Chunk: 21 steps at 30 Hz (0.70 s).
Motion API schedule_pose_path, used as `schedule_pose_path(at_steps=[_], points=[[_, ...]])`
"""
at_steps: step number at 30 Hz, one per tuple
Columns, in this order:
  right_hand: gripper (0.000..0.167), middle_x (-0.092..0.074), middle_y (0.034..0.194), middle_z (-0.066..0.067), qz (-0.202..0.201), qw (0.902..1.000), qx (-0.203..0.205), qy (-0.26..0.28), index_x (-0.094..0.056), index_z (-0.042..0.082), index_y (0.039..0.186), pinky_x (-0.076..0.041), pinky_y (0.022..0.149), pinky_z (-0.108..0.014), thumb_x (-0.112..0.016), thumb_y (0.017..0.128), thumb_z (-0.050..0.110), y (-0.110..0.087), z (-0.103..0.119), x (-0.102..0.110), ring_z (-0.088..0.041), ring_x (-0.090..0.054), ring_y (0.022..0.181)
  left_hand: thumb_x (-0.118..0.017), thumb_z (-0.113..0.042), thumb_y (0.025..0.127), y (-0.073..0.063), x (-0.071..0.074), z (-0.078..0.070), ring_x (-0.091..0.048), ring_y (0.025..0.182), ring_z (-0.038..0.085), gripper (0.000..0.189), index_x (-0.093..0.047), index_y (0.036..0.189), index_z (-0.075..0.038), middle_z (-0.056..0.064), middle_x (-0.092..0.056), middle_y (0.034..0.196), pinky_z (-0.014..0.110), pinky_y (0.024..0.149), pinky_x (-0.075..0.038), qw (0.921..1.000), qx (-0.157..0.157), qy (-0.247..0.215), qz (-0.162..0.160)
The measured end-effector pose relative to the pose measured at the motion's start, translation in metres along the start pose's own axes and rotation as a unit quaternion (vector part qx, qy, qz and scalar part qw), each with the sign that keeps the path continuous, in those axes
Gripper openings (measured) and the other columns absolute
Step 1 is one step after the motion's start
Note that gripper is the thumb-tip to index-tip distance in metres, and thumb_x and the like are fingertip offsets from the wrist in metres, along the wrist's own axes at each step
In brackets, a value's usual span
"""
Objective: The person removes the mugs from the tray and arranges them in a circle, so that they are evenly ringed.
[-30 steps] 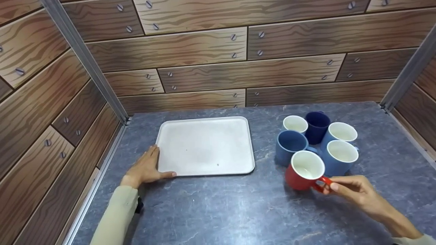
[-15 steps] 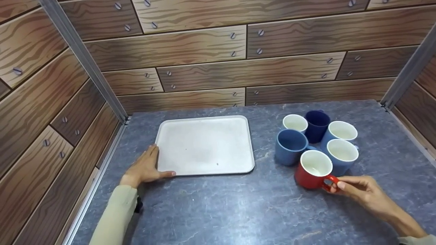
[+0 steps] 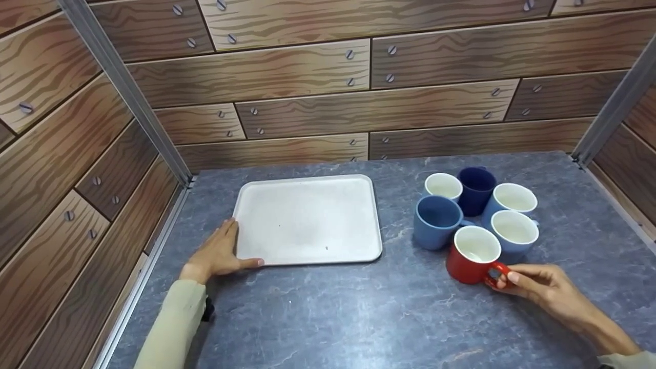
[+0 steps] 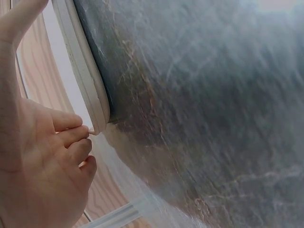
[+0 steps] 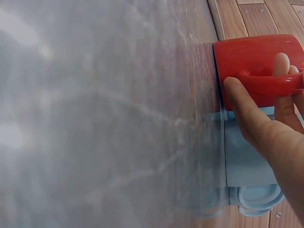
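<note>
A white rectangular tray (image 3: 307, 220) lies flat on the left half of the table. My left hand (image 3: 218, 251) rests at its near left corner, fingers along the left side and thumb on the front edge; the left wrist view shows the fingertips against the tray's rim (image 4: 90, 90). At the right, my right hand (image 3: 546, 292) grips the handle of a red mug (image 3: 464, 264) with a white inside. The red mug stands upright in front of a cluster of mugs. In the right wrist view, fingers pass through the red handle (image 5: 270, 84).
Behind the red mug stand a medium blue mug (image 3: 433, 230), a dark navy mug (image 3: 476, 197) and several light blue mugs (image 3: 510, 251) with white insides. The mugs crowd close together. Wood-patterned walls (image 3: 307, 82) enclose the grey table (image 3: 328, 318) at the back and sides.
The red mug in my right hand has shifted a little to the right, away from the medium blue mug's front. My left hand and the tray have stayed in place.
</note>
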State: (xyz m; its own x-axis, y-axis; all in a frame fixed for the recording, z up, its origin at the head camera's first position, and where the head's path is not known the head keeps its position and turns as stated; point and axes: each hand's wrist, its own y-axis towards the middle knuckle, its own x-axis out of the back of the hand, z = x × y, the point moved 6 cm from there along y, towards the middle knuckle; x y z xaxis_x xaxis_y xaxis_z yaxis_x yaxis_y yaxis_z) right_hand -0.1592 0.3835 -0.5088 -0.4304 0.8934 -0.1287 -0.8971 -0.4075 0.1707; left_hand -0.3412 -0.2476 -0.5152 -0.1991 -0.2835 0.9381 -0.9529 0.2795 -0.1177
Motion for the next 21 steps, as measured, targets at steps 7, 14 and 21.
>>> schedule_pose_path(at_steps=[7,14,21], points=[[0.030,-0.078,0.113,-0.011,-0.011,0.9998,-0.015,0.009,-0.060,-0.023,0.125,-0.059,0.105,-0.037,-0.037,0.110,-0.013,-0.0003,-0.0001,-0.0008,-0.020,-0.075,0.118,-0.076,-0.087,0.072,0.0002,-0.0005,0.0001,-0.018,0.161,0.054,0.146,-0.019,0.166,0.009,0.032,-0.019,0.174,0.064,0.132,-0.020,1.0000,0.001,0.001,0.001],[0.023,-0.080,0.104,-0.008,-0.095,0.9915,-0.042,-0.078,-0.066,-0.021,0.119,-0.064,0.092,-0.034,-0.050,0.109,-0.007,0.0007,0.0010,0.0009,-0.015,-0.079,0.105,-0.076,-0.087,0.072,0.0003,-0.0009,0.0005,-0.017,0.162,0.052,0.146,-0.018,0.166,0.009,0.031,-0.016,0.175,0.063,0.133,-0.018,1.0000,0.002,-0.002,0.004],[0.023,-0.081,0.097,-0.010,-0.178,0.9748,-0.049,-0.125,-0.069,-0.023,0.118,-0.066,0.083,-0.034,-0.059,0.106,-0.006,-0.0003,0.0043,0.0070,-0.015,-0.080,0.096,-0.075,-0.087,0.072,0.0007,-0.0010,-0.0006,-0.016,0.161,0.053,0.147,-0.017,0.167,0.009,0.031,-0.015,0.175,0.065,0.132,-0.019,0.9999,0.005,-0.002,0.011]])
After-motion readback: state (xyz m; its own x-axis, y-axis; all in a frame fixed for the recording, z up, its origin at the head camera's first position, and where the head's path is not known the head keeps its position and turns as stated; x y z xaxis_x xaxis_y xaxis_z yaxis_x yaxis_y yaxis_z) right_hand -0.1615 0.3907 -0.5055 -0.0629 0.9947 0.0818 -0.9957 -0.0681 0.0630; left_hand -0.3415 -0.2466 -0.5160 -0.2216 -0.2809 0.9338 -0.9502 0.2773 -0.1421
